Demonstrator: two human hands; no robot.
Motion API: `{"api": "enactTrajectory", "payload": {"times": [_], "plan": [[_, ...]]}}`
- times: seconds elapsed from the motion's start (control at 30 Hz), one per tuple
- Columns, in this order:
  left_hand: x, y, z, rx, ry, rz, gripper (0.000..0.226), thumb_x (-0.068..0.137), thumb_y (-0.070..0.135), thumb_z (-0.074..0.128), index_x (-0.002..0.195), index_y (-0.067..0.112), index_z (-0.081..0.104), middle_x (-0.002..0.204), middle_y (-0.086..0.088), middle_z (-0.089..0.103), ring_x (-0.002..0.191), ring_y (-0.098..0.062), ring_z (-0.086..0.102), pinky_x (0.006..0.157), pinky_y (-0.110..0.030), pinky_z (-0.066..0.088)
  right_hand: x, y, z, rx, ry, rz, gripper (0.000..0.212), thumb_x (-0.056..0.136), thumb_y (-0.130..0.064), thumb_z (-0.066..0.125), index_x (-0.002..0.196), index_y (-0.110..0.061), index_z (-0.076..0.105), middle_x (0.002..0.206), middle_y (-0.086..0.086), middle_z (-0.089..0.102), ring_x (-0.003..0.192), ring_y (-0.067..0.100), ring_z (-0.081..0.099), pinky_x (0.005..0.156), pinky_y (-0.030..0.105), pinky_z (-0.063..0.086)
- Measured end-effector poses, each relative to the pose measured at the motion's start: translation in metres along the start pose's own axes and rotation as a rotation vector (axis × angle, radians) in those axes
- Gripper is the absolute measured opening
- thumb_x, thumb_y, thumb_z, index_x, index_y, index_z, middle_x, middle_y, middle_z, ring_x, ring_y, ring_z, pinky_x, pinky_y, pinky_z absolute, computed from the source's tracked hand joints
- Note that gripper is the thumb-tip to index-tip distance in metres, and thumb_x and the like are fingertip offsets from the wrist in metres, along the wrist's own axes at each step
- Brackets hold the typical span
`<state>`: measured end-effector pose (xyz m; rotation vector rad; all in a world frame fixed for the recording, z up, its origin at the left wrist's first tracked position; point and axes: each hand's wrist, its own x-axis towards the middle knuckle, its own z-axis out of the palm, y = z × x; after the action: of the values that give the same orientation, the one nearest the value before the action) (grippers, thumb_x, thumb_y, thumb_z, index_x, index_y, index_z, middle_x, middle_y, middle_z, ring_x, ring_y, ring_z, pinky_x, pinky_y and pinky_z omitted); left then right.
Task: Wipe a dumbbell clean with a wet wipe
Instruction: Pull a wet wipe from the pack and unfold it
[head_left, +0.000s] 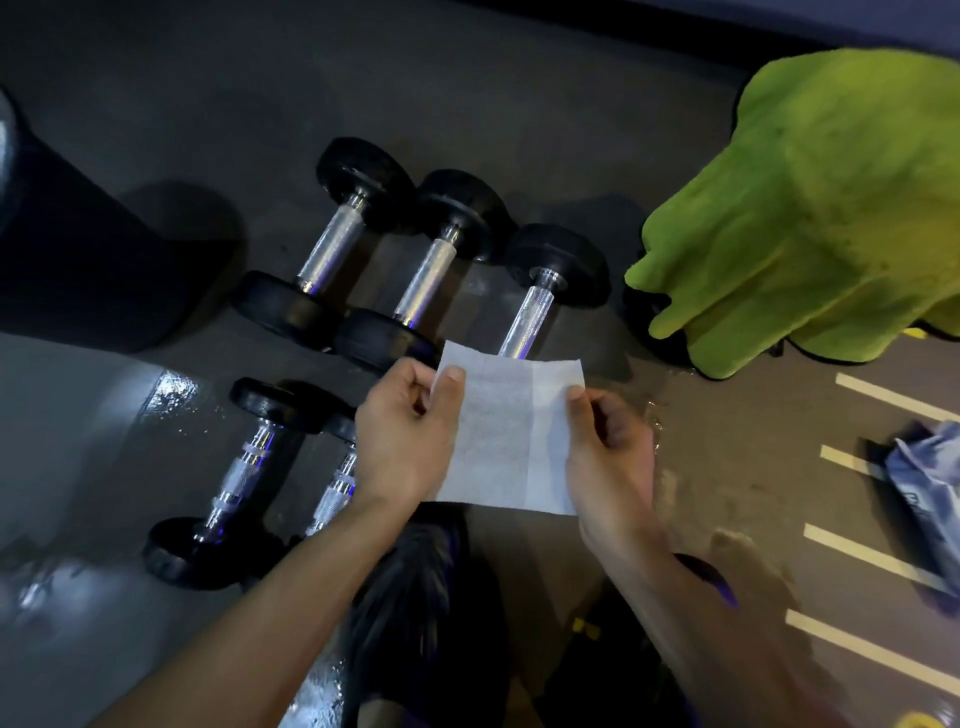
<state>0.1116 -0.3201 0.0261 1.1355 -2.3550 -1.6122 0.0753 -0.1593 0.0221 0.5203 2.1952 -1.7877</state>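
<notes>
At centre frame, the left hand (402, 434) and right hand (608, 447) each pinch an upper edge of the wet wipe (506, 434), stretching it flat, probably to unfold it before wiping. Just above it, the nearest dumbbell (540, 306) lies untouched on the floor (519, 104), its lower end hidden behind the sheet, beside four others.
</notes>
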Motion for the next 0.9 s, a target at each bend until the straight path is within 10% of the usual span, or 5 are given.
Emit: {"api": "enactTrajectory", "payload": {"times": [0.17,0.47,0.9], "plan": [[-0.014,0.031,-0.011,0.301,-0.032,0.330,0.033,0.096,0.041,0.066,0.073,0.020,0.054,0.054,0.013,0.053,0.050,-0.013,0.049,0.053,-0.020,0.037,-0.013,-0.016,0.004,-0.092,-0.082,-0.188,0.016,0.101,-0.024,0.061,0.087,-0.023,0.067,0.076,-0.011,0.067,0.066,-0.003,0.057,0.063,0.010,0.043],[-0.023,0.035,-0.010,0.396,-0.092,0.501,0.022,0.097,0.040,0.066,0.082,0.027,0.055,0.047,0.006,0.046,0.045,-0.013,0.050,0.050,-0.031,0.045,-0.030,-0.025,0.011,-0.117,-0.204,-0.201,0.016,0.104,-0.028,0.057,0.095,-0.026,0.070,0.084,-0.005,0.074,0.076,0.018,0.074,0.066,0.049,0.061],[-0.032,0.040,-0.013,0.485,-0.214,0.670,0.025,0.092,0.041,0.058,0.107,0.027,0.072,0.063,0.009,0.061,0.061,-0.013,0.063,0.060,-0.038,0.057,-0.031,-0.031,0.002,0.036,-0.247,-0.065,0.030,0.103,-0.037,0.058,0.082,-0.018,0.067,0.064,0.014,0.066,0.044,0.021,0.061,0.043,0.028,0.048]]}}
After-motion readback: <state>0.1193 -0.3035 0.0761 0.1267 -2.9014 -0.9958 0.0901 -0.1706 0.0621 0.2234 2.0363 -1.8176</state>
